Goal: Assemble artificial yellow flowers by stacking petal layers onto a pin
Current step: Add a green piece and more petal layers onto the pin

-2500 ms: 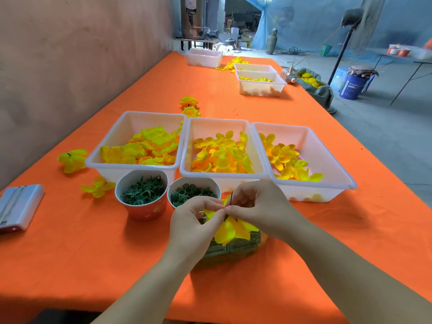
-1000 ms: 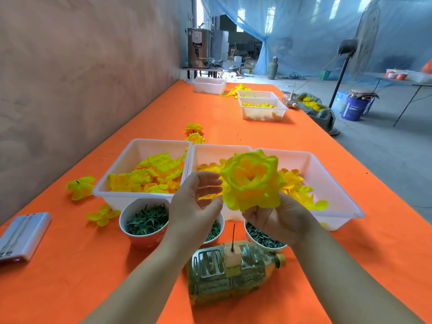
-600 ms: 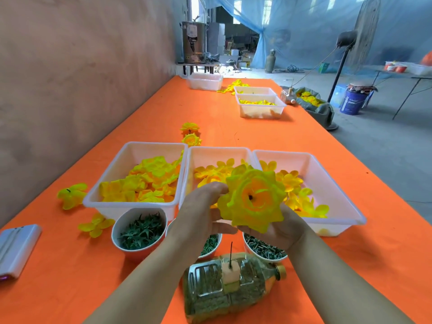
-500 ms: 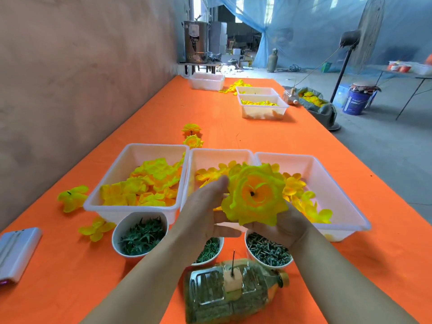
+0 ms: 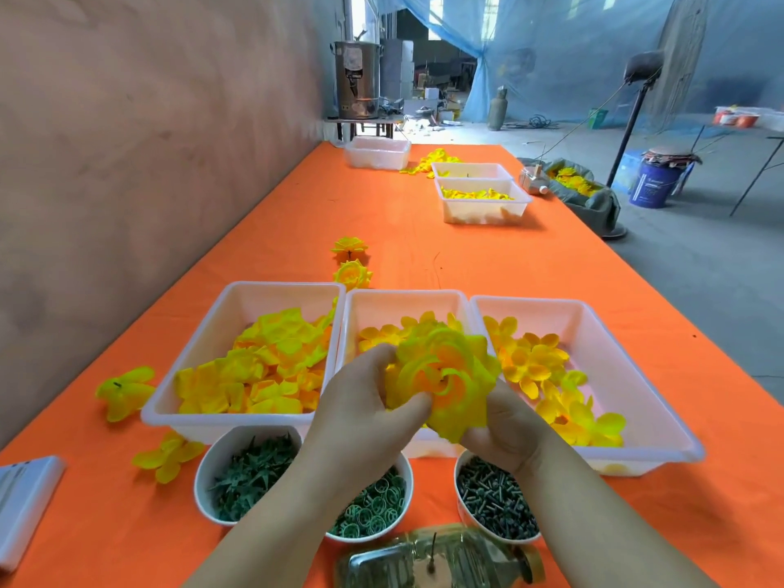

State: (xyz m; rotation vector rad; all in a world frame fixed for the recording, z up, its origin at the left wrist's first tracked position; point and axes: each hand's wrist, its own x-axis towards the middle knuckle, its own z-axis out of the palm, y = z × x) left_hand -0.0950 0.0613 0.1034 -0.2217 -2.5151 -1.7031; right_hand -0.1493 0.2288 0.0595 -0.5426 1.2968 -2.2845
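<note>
1. Flower (image 5: 443,384), yellow, is held above the middle tray (image 5: 407,300), gripped by left hand (image 5: 365,411) and right hand (image 5: 505,430).
2. No readable writing.
3. Three near trays, three bowls (image 5: 212,460), one pin (image 5: 432,558).

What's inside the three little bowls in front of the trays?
The left bowl holds spiky green pieces, the middle bowl green rings, partly hidden by the left hand, and the right bowl dark pins.
</note>
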